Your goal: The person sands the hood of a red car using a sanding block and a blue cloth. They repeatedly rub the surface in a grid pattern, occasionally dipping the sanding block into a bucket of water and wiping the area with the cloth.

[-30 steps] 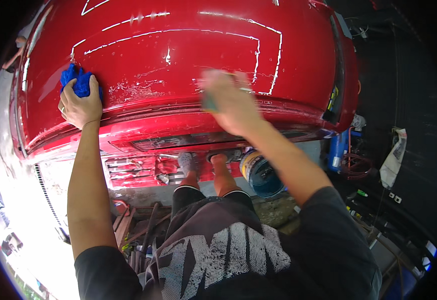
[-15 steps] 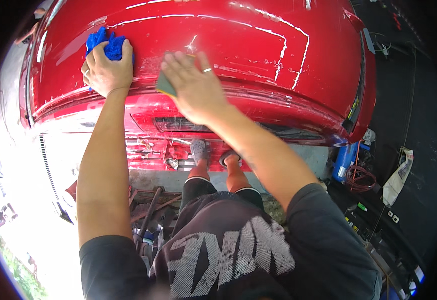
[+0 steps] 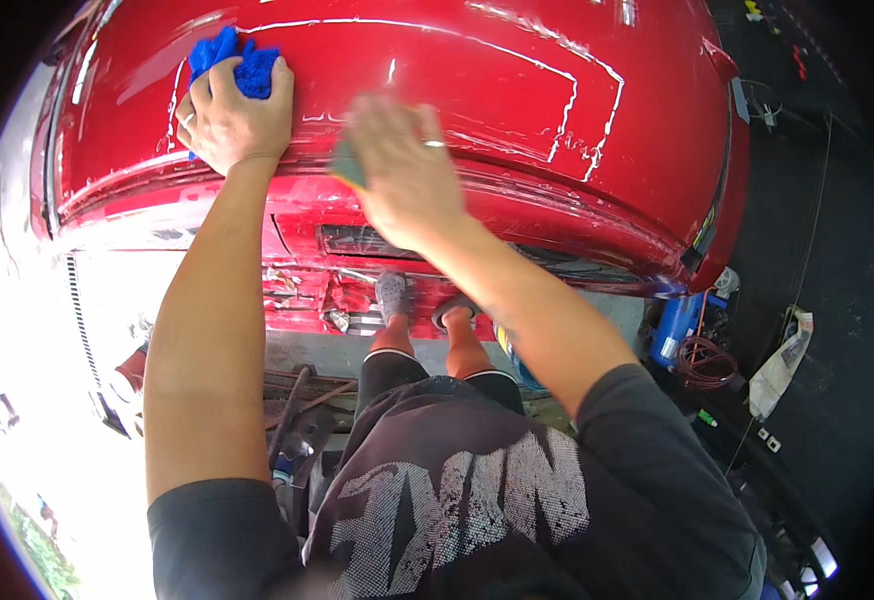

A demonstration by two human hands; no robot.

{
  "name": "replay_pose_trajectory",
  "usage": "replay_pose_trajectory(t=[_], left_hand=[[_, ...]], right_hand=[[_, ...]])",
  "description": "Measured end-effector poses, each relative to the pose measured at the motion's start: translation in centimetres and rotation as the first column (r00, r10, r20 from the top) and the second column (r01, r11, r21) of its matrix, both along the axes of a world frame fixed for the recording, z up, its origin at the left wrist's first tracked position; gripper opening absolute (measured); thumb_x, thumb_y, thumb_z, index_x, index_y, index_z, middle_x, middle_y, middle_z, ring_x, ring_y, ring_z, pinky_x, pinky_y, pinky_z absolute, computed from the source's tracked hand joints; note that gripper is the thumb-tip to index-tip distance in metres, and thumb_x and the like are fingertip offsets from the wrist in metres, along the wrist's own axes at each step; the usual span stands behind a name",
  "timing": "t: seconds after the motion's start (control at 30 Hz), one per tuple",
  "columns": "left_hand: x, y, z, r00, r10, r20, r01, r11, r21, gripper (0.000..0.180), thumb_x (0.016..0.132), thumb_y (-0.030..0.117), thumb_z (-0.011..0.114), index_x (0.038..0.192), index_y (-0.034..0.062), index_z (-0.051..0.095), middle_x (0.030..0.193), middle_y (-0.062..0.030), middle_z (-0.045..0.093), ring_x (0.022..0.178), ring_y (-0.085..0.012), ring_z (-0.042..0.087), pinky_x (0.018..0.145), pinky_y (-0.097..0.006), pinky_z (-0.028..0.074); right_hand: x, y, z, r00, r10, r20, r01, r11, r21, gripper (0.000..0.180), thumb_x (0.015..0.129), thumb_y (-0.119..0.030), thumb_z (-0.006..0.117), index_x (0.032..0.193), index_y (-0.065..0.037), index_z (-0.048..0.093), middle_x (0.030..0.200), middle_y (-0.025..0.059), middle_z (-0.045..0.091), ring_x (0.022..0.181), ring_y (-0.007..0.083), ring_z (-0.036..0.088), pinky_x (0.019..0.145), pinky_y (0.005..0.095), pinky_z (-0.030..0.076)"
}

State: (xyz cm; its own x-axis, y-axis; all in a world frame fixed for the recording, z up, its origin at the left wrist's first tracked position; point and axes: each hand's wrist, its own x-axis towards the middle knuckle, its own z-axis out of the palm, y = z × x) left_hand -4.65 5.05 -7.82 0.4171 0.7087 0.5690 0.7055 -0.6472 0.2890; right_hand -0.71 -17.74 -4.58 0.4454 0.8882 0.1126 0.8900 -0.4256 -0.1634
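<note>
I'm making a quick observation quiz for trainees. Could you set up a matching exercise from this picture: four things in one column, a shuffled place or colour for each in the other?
Things:
1. Cloth
2. Pad
3. Car
4. Coil

Places or colours:
A. Beside the blue cylinder
B. Under the right hand
C. Red and glossy
D. In the left hand

Pairs: 1-D, 2-B, 3-C, 4-A
</note>
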Motion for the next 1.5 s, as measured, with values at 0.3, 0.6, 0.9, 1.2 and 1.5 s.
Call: replay_pose_trajectory(t=[0.3,0.6,0.9,1.2,1.5], left_hand=[[-0.1,-0.4,-0.2,0.999,0.013,-0.031,-0.013,1.0,0.012,0.055,0.083,0.061,0.081,0.121,0.0221,0.075,0.132,-0.0099,0.071,0.13,-0.04,0.058,0.11,-0.058,0.044],[0.2,0.4,-0.9,1.0,0.008,-0.022,-0.007,1.0,0.013,0.061,0.082,0.065,0.079,0.123,0.0208,0.074,0.135,-0.0126,0.07,0.133,-0.0413,0.056,0.111,-0.057,0.042],[-0.7,0.8,-0.8,1.0,0.004,-0.015,-0.004,1.0,0.029,0.063,0.082,0.066,0.08,0.123,0.0179,0.074,0.134,-0.0142,0.07,0.132,-0.0417,0.056,0.112,-0.057,0.042],[-1.0,2.0,-1.6,0.998,0.04,-0.042,-0.039,0.999,0.022,0.069,0.082,0.067,0.078,0.127,0.0141,0.073,0.135,-0.0161,0.069,0.132,-0.0425,0.055,0.114,-0.057,0.041],[-0.9,1.7,-1.3,0.997,0.034,-0.072,-0.033,0.999,0.012,0.066,0.082,0.064,0.078,0.124,0.0136,0.073,0.133,-0.017,0.069,0.129,-0.0434,0.057,0.112,-0.058,0.043]], right_hand=[[10.1,-27.2,-1.1,0.95,-0.298,0.095,0.307,0.947,-0.095,0.063,0.104,-0.025,0.061,0.162,-0.009,0.045,0.169,0.0155,0.044,0.159,0.0358,0.037,0.128,0.0629,0.021],[-1.1,2.9,-2.2,0.997,0.006,0.078,-0.019,0.986,0.163,0.062,0.095,-0.027,0.073,0.151,-0.006,0.055,0.159,0.013,0.055,0.153,0.0311,0.045,0.123,0.0585,0.031],[13.6,-28.5,-1.7,0.883,-0.461,0.084,0.458,0.887,0.055,0.061,0.102,-0.028,0.066,0.157,-0.007,0.049,0.16,0.0178,0.051,0.149,0.0384,0.047,0.121,0.06,0.036],[18.7,-40.9,-6.3,0.68,-0.718,-0.149,0.733,0.673,0.099,0.065,0.119,-0.044,0.034,0.172,-0.006,0.029,0.179,0.0202,0.027,0.167,0.0375,0.02,0.132,0.0594,0.016],[17.5,-34.5,-7.3,0.515,-0.849,-0.119,0.852,0.492,0.177,0.065,0.117,-0.044,0.038,0.167,-0.002,0.036,0.177,0.0221,0.03,0.164,0.0442,0.025,0.129,0.0657,0.022]])
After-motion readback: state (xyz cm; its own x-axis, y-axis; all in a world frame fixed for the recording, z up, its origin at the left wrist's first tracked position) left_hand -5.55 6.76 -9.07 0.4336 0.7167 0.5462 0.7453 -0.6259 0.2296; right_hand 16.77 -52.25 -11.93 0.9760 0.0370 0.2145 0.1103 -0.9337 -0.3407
